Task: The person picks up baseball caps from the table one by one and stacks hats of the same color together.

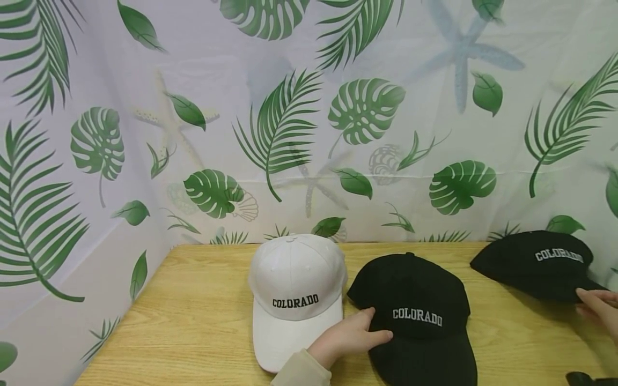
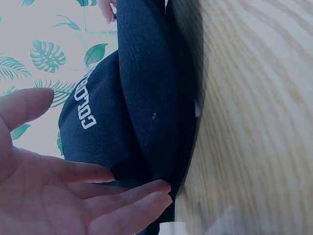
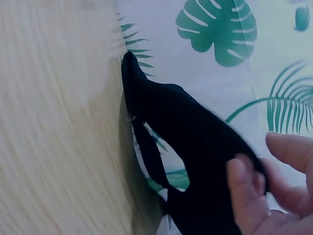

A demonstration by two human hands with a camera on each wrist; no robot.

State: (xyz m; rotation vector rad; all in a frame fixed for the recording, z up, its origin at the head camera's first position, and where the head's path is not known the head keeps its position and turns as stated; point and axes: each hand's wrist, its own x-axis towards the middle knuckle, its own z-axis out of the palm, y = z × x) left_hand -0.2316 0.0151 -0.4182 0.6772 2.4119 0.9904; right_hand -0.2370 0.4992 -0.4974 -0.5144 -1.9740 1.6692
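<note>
In the head view a black baseball cap (image 1: 410, 300) with white COLORADO lettering lies on the table, brim toward me. My left hand (image 1: 350, 335) touches its left side, thumb apart; in the left wrist view the fingers (image 2: 132, 208) are fairly straight beside the black cap (image 2: 151, 98). At the far right, a second black COLORADO cap (image 1: 536, 262) sits turned sideways, and my right hand (image 1: 598, 311) pinches its brim edge. The right wrist view shows this cap (image 3: 195, 132) with its back strap and opening, fingertips on both sides of its edge.
A white COLORADO cap (image 1: 296, 279) lies just left of the middle black cap, partly behind my left wrist. A black object (image 1: 579, 378) is cut off at the lower right. The wooden table (image 1: 193, 311) meets a leaf-printed cloth backdrop (image 1: 299, 134).
</note>
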